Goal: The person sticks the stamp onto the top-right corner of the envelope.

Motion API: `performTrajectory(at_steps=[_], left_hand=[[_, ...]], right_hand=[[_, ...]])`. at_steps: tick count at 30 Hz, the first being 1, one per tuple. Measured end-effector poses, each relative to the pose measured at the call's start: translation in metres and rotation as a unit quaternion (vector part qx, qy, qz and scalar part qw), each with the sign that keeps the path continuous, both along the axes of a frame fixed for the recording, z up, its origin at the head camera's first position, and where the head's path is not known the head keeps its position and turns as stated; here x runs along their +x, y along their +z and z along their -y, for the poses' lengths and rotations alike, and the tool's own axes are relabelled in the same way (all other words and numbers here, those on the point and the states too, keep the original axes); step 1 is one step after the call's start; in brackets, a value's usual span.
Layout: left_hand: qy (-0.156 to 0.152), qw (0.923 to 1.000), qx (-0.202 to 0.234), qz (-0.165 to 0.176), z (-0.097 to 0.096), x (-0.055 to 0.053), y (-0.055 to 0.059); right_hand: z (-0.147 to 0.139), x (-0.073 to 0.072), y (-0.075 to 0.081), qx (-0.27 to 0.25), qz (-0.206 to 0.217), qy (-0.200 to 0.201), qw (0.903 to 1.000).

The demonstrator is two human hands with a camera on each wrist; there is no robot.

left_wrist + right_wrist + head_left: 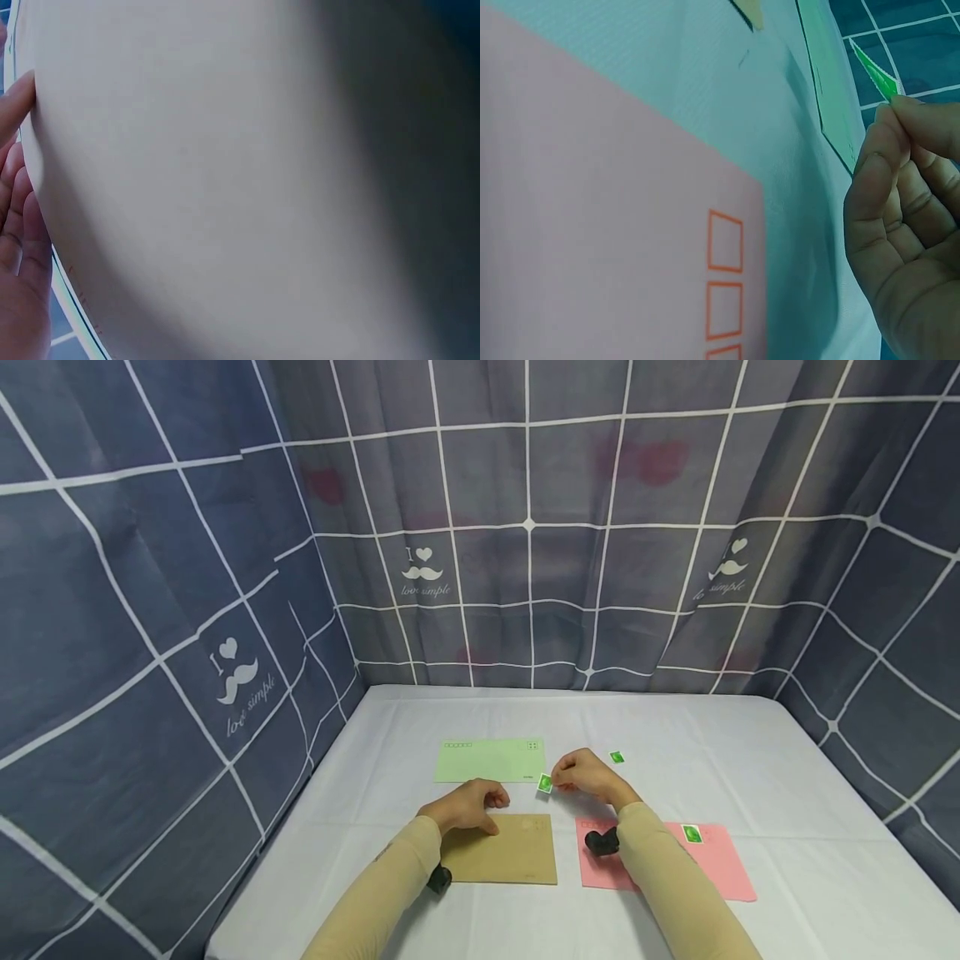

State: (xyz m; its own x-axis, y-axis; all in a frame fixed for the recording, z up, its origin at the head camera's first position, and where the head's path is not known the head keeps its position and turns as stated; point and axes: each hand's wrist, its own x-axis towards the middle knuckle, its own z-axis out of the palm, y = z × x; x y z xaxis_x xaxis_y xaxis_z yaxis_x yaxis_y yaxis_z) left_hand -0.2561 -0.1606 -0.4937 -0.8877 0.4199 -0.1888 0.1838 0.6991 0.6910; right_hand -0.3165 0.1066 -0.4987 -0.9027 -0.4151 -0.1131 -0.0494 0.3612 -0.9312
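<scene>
My right hand (pixel 588 777) pinches a green stamp (pixel 545 783) with a white toothed border between thumb and forefinger, above the table. The right wrist view shows this stamp (pixel 877 73) edge-on at the fingertips. The left hand (pixel 468 807) is over the brown envelope (pixel 510 856); its thumb rests near the far edge, while the loosely bent fingers lie beyond that edge. Behind both hands lies a green envelope (pixel 487 762) with printed boxes. A pink envelope (pixel 723 860), partly hidden under the right forearm, bears a green stamp (pixel 692 834) at its upper right.
Another green stamp (pixel 617 757) lies loose to the right of my right hand. All of this is on a white cloth-covered table (pixel 810 827). Dark checked curtains (pixel 480 485) hang behind and at both sides.
</scene>
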Motion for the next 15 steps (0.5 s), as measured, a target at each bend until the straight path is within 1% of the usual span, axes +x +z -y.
performTrajectory(at_steps=[8,15], left_hand=[[-0.002,0.9998,-0.014,-0.011,-0.0014,0.0008,-0.0001],[0.001,0.9999,-0.013,-0.006,-0.0016,0.0008,-0.0009]], right_hand=[[0.0025,0.0029,-0.0032,-0.007,0.006,0.01,0.9999],[0.0027,0.0035,-0.0063,-0.006,0.01,0.01,0.9999]])
